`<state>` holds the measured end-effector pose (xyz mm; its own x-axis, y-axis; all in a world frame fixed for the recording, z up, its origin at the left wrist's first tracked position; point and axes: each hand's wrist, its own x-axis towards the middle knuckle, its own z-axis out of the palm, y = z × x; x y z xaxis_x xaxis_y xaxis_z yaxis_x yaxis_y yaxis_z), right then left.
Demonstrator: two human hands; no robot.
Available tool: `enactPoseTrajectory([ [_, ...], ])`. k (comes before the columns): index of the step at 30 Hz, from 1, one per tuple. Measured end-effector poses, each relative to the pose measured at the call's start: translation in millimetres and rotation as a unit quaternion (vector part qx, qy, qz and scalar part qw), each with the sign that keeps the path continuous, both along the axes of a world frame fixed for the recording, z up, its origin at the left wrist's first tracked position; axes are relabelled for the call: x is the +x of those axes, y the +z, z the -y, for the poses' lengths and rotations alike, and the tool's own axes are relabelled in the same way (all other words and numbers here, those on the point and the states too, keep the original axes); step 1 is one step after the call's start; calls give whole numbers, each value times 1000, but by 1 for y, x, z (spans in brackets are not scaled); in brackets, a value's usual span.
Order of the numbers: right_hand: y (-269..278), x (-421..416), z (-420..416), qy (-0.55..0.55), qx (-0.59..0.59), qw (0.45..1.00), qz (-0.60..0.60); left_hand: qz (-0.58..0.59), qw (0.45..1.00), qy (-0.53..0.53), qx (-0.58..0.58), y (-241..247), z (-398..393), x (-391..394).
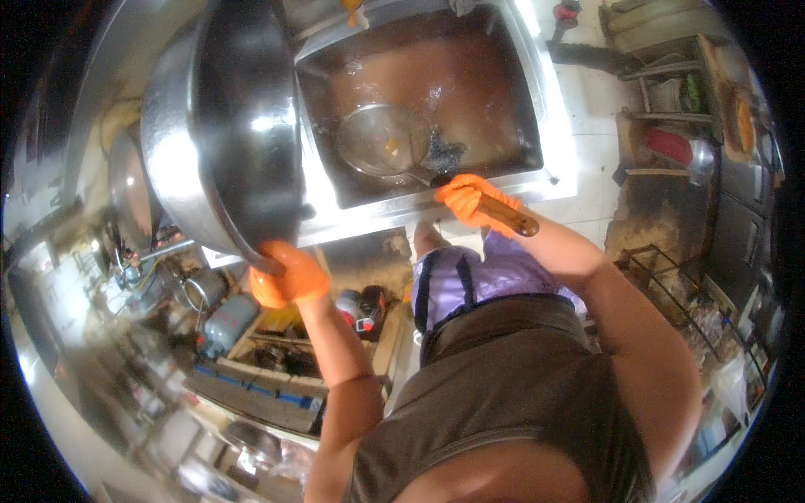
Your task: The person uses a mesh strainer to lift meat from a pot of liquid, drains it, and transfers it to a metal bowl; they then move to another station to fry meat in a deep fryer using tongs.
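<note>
My left hand [289, 275], in an orange glove, is closed on the lower rim of a large metal pan [245, 126], which stands tilted up on its side at the left of the sink. My right hand [475, 200], also gloved in orange, grips the wooden handle of a round strainer [383, 139]. The strainer's head lies low in the metal sink [556, 157], in or over brownish water [465, 82], with a small pale bit in it. A dark steel-wool scourer [446, 151] is beside the strainer's head, near my right hand.
Another round pan [131, 188] stands behind the large one at the left. A gas cylinder [229, 324] and a wooden frame [295, 371] are on the floor at lower left. A metal rack [679, 302] stands at right, below shelves [670, 116] with containers.
</note>
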<state>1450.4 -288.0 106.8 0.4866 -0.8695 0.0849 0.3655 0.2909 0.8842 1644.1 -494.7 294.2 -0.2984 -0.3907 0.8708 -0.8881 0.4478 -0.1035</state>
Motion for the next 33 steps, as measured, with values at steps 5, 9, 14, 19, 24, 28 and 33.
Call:
enactPoseTrajectory([
  [5,21,0,2,-191,89,974,83,-21,999,-39,-19,2,4,-2],
  [9,20,-35,2,-221,149,964,0,-49,997,-50,-14,-4,6,0],
  [14,-37,-69,13,-160,255,910,-286,-52,998,-38,-21,-8,4,-1],
  [19,-3,-53,63,118,331,725,-592,-63,997,-48,22,-10,0,3],
  [24,-25,-40,96,162,264,749,-585,-123,992,-30,14,-12,-1,2],
  [28,-31,-36,120,153,130,768,-608,-99,995,-17,6,-11,-4,2],
  [33,-26,-35,135,96,18,807,-582,-65,997,37,9,-8,-10,4],
])
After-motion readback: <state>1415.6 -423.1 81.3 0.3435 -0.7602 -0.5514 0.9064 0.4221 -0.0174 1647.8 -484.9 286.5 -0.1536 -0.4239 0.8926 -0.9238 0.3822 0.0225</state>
